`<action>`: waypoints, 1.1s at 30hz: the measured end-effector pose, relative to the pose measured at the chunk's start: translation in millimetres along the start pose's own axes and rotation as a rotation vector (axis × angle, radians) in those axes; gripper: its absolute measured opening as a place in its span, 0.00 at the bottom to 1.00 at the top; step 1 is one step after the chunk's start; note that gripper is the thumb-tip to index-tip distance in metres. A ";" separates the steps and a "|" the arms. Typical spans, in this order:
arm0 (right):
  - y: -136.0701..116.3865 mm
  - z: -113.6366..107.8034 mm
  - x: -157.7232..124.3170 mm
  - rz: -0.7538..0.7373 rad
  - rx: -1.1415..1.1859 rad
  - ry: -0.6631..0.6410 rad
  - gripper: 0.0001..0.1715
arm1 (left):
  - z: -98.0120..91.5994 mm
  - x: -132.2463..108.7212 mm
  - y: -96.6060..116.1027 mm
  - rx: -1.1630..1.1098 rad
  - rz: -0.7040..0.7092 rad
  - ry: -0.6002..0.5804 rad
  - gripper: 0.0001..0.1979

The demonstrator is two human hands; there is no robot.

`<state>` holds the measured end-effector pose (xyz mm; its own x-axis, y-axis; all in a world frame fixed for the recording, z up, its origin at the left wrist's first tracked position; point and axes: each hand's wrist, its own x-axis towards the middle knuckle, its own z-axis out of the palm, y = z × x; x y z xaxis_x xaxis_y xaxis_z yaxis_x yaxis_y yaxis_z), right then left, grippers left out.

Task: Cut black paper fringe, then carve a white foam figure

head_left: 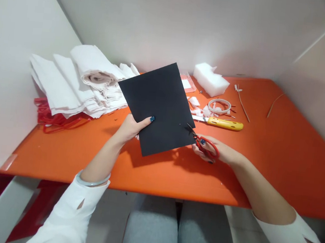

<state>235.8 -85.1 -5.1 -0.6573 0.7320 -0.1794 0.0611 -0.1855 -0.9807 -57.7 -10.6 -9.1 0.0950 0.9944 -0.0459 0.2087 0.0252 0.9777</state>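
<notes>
1 blk sheet (161, 102), held up over orange counter (293, 150); my L hand (129, 129) clamps its L edge, thumb in front, fingers mostly hidden behind. 1 pr red-handled scissors (197, 139), gripped in my R hand (222, 151), blades at sheet's lower R edge; cut depth unclear. 1 yellow-handled knife (225, 123), blade partly hidden by sheet. 1 pink-rimmed flat item (193, 85), ditto.

Pale walls (166, 25) on three sides, orange tabletop (280, 161), light floor (108, 220) beneath
</notes>
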 end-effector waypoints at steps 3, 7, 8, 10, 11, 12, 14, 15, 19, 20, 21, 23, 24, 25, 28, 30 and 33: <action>0.5 1.0 0.8 -0.026 -0.007 0.034 0.23 | 2.3 -2.6 3.2 0.006 -0.004 0.006 0.23; 2.7 0.5 1.2 -0.045 0.011 0.047 0.24 | 4.4 -3.2 2.4 -0.021 -0.005 0.032 0.25; 3.2 0.3 1.3 -0.054 0.017 0.040 0.24 | 4.6 -3.0 1.7 -0.028 -0.005 0.039 0.25; 3.9 -0.1 1.4 -0.068 0.030 0.029 0.25 | 5.1 -2.9 0.6 -0.035 -0.008 0.047 0.25; 4.2 -0.2 1.5 -0.072 0.033 0.024 0.25 | 5.3 -2.9 0.3 -0.032 -0.011 0.045 0.25; 4.4 -0.4 1.5 -0.071 0.033 0.019 0.26 | 5.5 -3.2 0.3 -0.027 -0.013 0.041 0.25; 5.4 -0.6 1.6 -0.079 0.028 0.002 0.26 | 6.1 -4.1 0.9 -0.018 -0.008 0.042 0.24; 6.2 -0.7 1.8 -0.091 0.027 0.000 0.25 | 6.4 -4.7 1.4 -0.012 -0.009 0.046 0.24; 9.6 -1.1 3.4 -0.111 0.072 0.055 0.22 | 7.6 -6.8 3.9 0.015 -0.034 0.057 0.22; 9.8 -1.1 3.8 -0.097 0.080 0.073 0.21 | 7.9 -7.1 4.4 0.014 -0.032 0.056 0.21; 9.6 -1.0 4.0 -0.080 0.083 0.084 0.21 | 8.4 -7.2 5.0 0.008 -0.024 0.057 0.20; 8.3 -0.7 4.1 -0.053 0.073 0.094 0.20 | 9.6 -7.3 6.0 -0.003 -0.012 0.064 0.20; 7.5 -0.5 4.1 -0.042 0.063 0.092 0.19 | 10.3 -7.3 6.4 -0.005 -0.013 0.070 0.20; 6.9 -0.1 4.1 -0.039 0.055 0.087 0.19 | 11.0 -7.5 6.6 -0.003 -0.017 0.072 0.20; 8.4 1.1 5.4 -0.079 0.043 0.072 0.23 | 12.6 -8.6 5.8 0.011 -0.044 0.054 0.21; 12.4 1.4 7.5 -0.123 0.042 0.075 0.26 | 12.7 -9.6 3.6 0.012 -0.067 0.015 0.20; 18.2 0.7 10.4 -0.171 0.032 0.075 0.30 | 12.4 -10.7 -0.1 -0.003 -0.076 -0.017 0.21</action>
<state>229.5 -81.4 -24.8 -0.5977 0.8015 -0.0170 -0.0716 -0.0744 -0.9947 -46.7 -22.5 -11.3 0.0957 0.9878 -0.1232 0.2127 0.1007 0.9719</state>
